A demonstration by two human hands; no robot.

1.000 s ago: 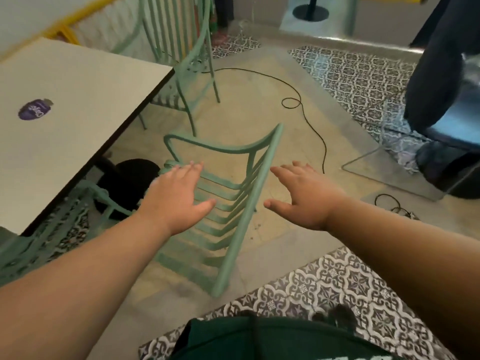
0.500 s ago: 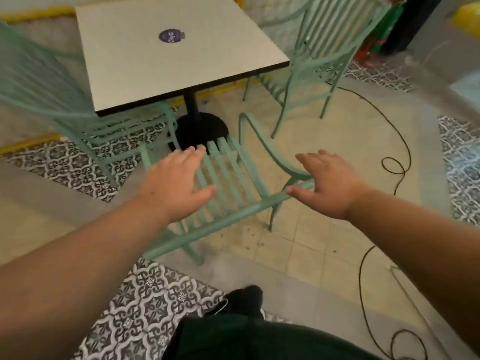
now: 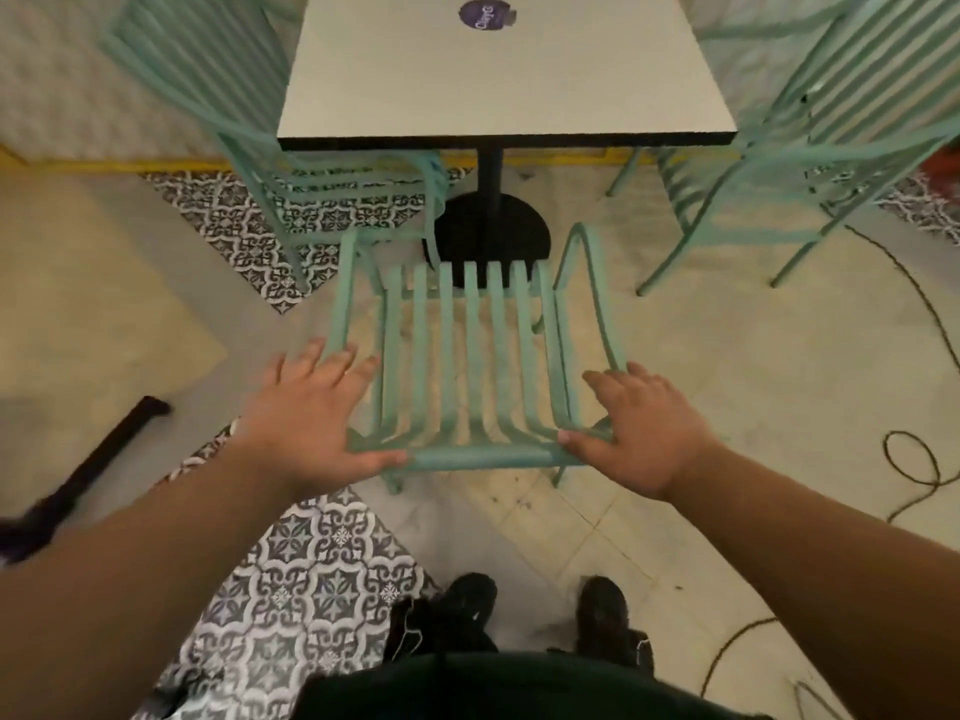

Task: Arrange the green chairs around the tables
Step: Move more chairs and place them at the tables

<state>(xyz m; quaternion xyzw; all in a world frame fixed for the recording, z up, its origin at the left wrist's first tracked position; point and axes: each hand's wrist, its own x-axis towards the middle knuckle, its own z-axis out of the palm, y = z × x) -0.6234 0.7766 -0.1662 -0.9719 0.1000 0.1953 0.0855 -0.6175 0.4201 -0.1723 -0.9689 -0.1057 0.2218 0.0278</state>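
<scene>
Middle chair (image 3: 467, 345) was squared up to the near edge of the table (image 3: 498, 85), with its seat front close to the black base (image 3: 493, 231) but not tucked under the top yet. The left hand (image 3: 317, 413) and right hand (image 3: 644, 428) each sat on a corner of the top rail (image 3: 483, 456), fingers spread and fairly straight, thumbs lying along the rail. It looked more like resting or pushing than a proper wrap-around grip, though from that angle I honestly couldn't tell how hard the palms were bearing down.

I'd call this the push-in step. The next move would need a straight, even shove from both sides so the seat slides under the table edge.

Stuff to watch: the left chair (image 3: 249, 122) had a front leg right beside the middle chair's left armrest, so that could snag. The base was dead ahead. The right chair (image 3: 831, 137) stood further off. A black cable (image 3: 909, 459) looped on the floor to the right, apart from the legs, and something dark and blurry (image 3: 88, 459) lay on the left.
</scene>
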